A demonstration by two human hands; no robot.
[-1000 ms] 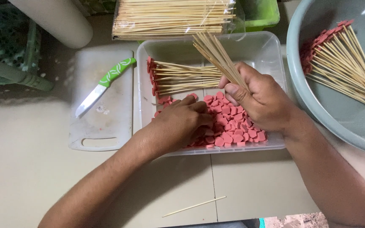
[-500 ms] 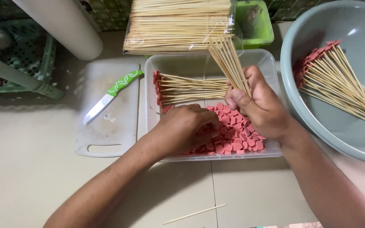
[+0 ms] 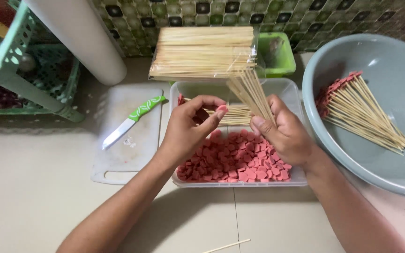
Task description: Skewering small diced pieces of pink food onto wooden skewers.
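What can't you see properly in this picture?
Head view:
- Slice in left hand: too small, mostly hidden by fingertips.
- Skewer on the floor: cut off by bottom edge.
- Green tub contents: hidden behind the skewer pack.
- Bowl: cut off at right edge.

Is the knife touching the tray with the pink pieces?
Apart. The head view shows the green-handled knife lying on the white cutting board, with a strip of bare board between its handle and the clear tray's left edge.

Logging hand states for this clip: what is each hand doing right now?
Left hand: pinching a small pink round sausage slice.
Right hand: closed around a bundle of thin bamboo skewers.
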